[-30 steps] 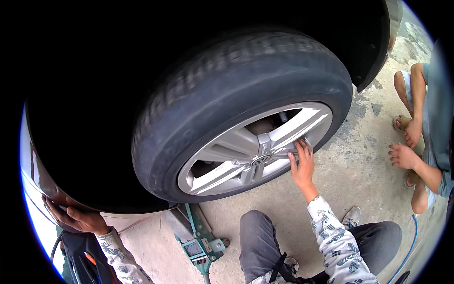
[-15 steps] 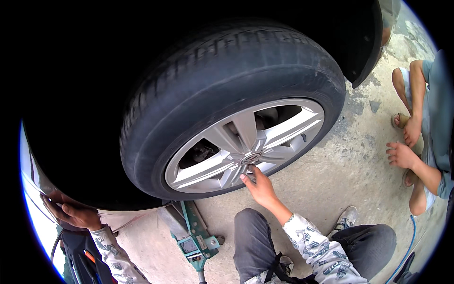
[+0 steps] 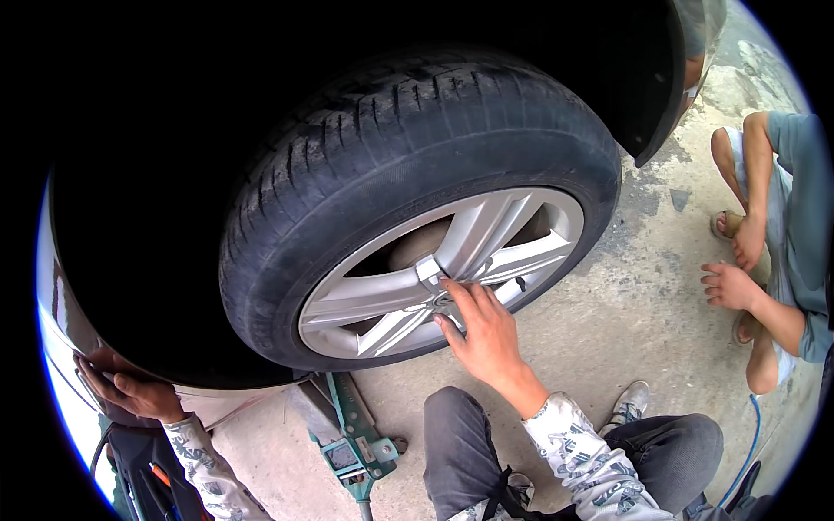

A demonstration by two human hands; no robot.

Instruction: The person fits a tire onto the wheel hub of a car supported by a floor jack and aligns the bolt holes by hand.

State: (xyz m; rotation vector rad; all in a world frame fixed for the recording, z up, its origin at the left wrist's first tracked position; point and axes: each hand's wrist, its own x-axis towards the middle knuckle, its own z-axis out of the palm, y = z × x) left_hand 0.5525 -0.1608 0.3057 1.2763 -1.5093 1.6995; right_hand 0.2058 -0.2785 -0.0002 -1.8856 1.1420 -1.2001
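Observation:
A car wheel with a black tire (image 3: 426, 187) and silver alloy rim (image 3: 365, 300) fills the middle, set in a dark wheel arch. At its hub is my right hand (image 3: 488, 343), thumb and fingers apart around the center cap (image 3: 441, 300), fingertips touching the rim's face. The hand covers part of the cap. My left hand (image 3: 143, 398) lies flat, fingers stretched, on the glossy car body panel (image 3: 226, 397) at the arch's lower left edge. Below the wheel, a green floor jack (image 3: 352, 438) reaches under the car.
At the right, another person's hands (image 3: 734, 286) rest near their knees as they squat beside the wheel. A blue hose (image 3: 754, 443) runs along the concrete floor (image 3: 643, 321). A black bag with tools (image 3: 161, 473) stands at the lower left.
The wheel has turned clockwise; its valve stem has moved down and left. My right hand has shifted slightly up and spread its fingers over the hub. My left hand stays in place.

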